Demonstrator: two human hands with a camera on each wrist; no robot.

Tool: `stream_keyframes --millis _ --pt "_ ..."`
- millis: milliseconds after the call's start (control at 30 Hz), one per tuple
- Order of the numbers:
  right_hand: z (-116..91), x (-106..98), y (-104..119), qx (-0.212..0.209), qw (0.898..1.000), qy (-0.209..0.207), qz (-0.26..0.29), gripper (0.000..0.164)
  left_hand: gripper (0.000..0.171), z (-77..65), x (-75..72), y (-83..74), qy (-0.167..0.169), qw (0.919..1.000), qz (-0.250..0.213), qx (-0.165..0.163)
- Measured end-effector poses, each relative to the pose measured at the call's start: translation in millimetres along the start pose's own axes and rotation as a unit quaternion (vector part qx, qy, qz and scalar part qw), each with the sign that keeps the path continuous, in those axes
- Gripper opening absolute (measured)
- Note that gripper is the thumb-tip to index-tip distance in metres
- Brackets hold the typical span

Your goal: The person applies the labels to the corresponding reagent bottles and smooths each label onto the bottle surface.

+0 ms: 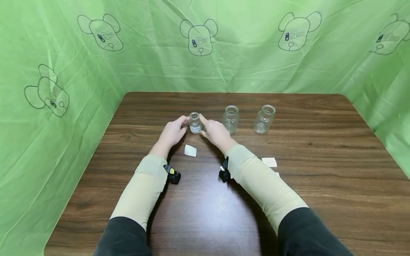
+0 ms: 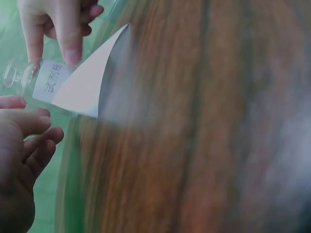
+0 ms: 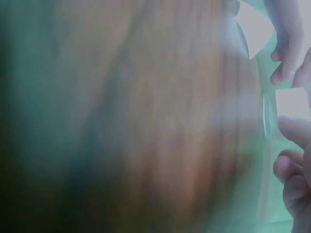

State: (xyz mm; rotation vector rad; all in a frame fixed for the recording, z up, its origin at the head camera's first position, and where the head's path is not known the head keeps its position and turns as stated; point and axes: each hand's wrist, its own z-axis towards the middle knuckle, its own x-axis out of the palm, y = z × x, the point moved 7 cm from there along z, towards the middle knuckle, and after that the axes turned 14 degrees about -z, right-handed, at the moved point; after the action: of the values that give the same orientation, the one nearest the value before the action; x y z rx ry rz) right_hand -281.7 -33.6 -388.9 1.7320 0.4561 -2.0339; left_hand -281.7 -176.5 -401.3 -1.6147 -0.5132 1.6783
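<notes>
On the jar [image 1: 195, 122], a label [image 2: 47, 81] legible only from left wrist

Pretty rough shot tbh, most of it is just the blurry brown bench [image 3: 165, 116], going near-black in the lower left corner. All the action's jammed against the right edge. Right hand [image 3: 300, 189] sits lower right, cut off by the frame, one digit stretched to the bottom of a white label [image 3: 291, 103], the other fingers bent just below. The curved glass jar edge [image 3: 267, 116] barely shows left of that label. Left hand [image 3: 290, 34] pokes down from the upper right corner, with a curled white paper [image 3: 255, 29] just left of it. Green cloth [image 3: 279, 199] fills the background lower right.
</notes>
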Motion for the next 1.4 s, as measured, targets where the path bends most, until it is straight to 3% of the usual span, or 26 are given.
stream_keyframes --millis 167,367,633,800,1133,1400 --pt "1.7 6.2 2.2 0.019 1.000 -0.003 0.015 0.065 0.044 0.9 8.6 1.7 0.026 0.9991 -0.031 -0.015" --pt "0.5 7.2 0.2 0.028 0.999 -0.034 0.006 0.050 0.042 1.5 8.4 -0.7 0.007 0.9999 -0.011 -0.002" --pt "-2.2 6.2 -6.2 0.022 0.997 -0.072 0.004 0.050 0.042 3.5 8.8 -0.3 0.002 1.0000 -0.005 0.008" --pt "-3.9 7.2 -8.4 0.022 0.998 -0.065 0.006 0.056 0.047 1.5 9.1 0.2 0.011 0.9999 -0.006 0.003" --pt "-14.9 -22.1 -7.8 -0.007 0.995 -0.085 0.056 0.065 0.073 -11.2 -13.7 -3.2 -0.015 0.9984 -0.055 0.003" --pt "-31.9 -38.7 -30.0 -0.029 0.996 -0.035 0.079 0.065 0.076 -13.5 -30.4 -22.9 -0.030 0.9965 -0.078 0.011"
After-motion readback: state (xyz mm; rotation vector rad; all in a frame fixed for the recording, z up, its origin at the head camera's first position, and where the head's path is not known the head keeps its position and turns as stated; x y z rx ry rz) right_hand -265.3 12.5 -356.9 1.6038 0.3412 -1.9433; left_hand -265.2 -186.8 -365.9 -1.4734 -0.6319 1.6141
